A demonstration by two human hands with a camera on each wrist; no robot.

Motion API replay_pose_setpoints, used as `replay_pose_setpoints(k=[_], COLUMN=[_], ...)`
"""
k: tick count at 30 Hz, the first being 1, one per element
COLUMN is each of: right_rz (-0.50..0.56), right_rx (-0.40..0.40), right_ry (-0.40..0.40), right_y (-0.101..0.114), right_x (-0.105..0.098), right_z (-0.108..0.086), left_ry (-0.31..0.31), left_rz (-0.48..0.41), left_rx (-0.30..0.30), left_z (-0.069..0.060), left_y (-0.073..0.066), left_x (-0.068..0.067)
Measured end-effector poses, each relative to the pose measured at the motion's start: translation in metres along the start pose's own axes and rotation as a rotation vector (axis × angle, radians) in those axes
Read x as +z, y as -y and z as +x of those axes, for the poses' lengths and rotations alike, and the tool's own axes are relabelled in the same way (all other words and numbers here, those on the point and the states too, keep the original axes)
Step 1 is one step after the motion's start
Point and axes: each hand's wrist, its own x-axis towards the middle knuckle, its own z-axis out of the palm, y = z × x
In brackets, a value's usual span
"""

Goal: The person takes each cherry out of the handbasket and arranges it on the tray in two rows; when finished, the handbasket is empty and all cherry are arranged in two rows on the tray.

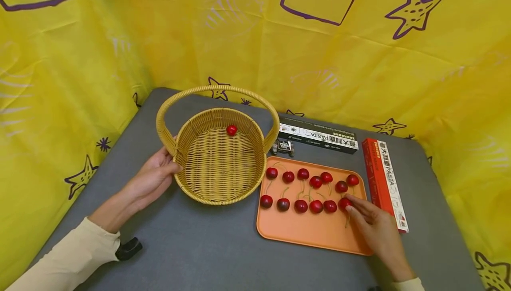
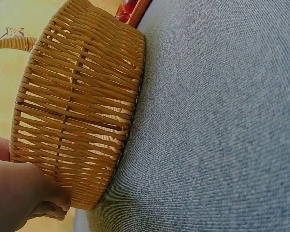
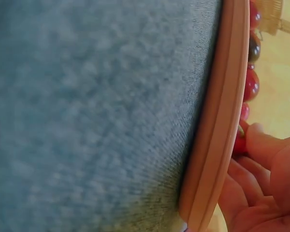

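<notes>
A round yellow wicker basket (image 1: pixel 221 200) with a tall hooped handle stands left of centre, one red cherry (image 1: pixel 231 130) lying inside it. My left hand (image 1: pixel 153 178) grips the basket's left rim, thumb on the inner side; the left wrist view shows the woven wall (image 2: pixel 77 106) close up. On an orange tray (image 1: pixel 307 233) lie two rows of red cherries with stems. At the front row's right end, my right hand (image 1: pixel 377 229) pinches a cherry (image 1: pixel 345 203) between thumb and fingers. In the right wrist view that cherry (image 3: pixel 239 141) is partly hidden by the thumb.
A black and white pasta box (image 1: pixel 319 135) lies behind the tray, with a small dark wrapped packet (image 1: pixel 283 147) in front of it. A red and white pasta box (image 1: pixel 385 184) lies right of the tray. Yellow patterned cloth (image 1: pixel 255 38) surrounds the grey tabletop (image 1: pixel 207 246).
</notes>
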Motion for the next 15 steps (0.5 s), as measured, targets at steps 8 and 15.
replay_pose_setpoints(k=[8,15], right_rz=[-0.062,-0.127], right_rx=[-0.039,-0.036], right_ry=[-0.043,-0.043], right_y=[0.0054,0.0107], right_x=[0.0009,-0.0037], right_z=[0.0004,0.0019], left_ry=[0.004,0.011], left_rz=[-0.008,-0.006], left_rx=[0.014,0.006], left_z=[-0.001,-0.001], left_y=[0.0008,0.0014], left_x=[-0.0015,-0.0019])
